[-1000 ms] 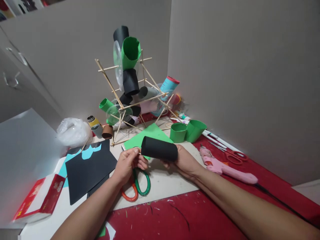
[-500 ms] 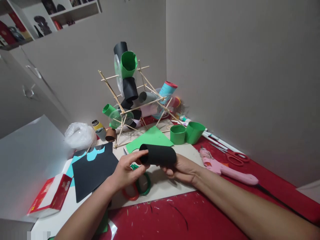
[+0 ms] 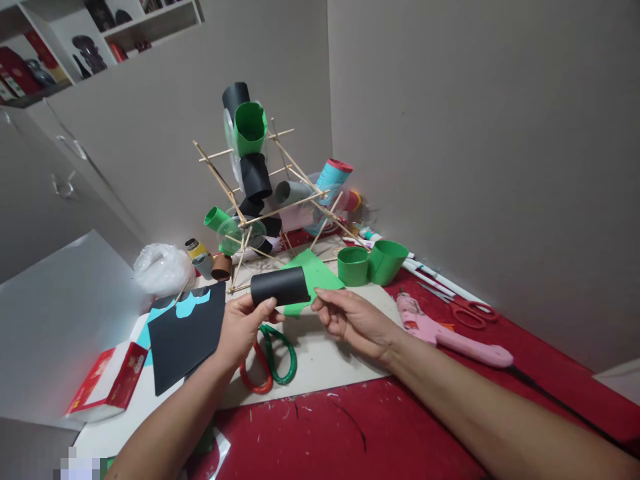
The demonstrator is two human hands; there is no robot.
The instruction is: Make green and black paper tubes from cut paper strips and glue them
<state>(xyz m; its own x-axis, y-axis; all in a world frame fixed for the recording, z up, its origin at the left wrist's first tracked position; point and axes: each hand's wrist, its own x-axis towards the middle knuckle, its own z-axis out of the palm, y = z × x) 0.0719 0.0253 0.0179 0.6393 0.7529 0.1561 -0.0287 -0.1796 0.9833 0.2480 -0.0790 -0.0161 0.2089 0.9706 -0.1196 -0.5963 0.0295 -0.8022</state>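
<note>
A black paper tube (image 3: 281, 286) lies level in my left hand (image 3: 245, 327), thumb in front and fingers behind its left end. My right hand (image 3: 353, 320) is just right of the tube's other end, its thumb and forefinger pinched together close to the edge. Whatever may be between those fingertips is too small to make out. Below the tube, scissors with one red and one green handle (image 3: 280, 357) lie on a pale board (image 3: 320, 363). Behind it is a green sheet (image 3: 320, 270), with two green paper cups (image 3: 353, 267) standing to the right.
A wooden stick frame (image 3: 287, 212) carrying black and green tubes on clear discs stands at the back. On the right are a pink glue gun (image 3: 460, 343) and red-handled scissors (image 3: 473, 312). Black sheets (image 3: 187, 340), a red tissue pack (image 3: 110, 380) and a white plastic bag (image 3: 163, 267) are left.
The black tube has moved left and up, now resting in my left hand. My right hand has let go of its underside and pinches beside its right end.
</note>
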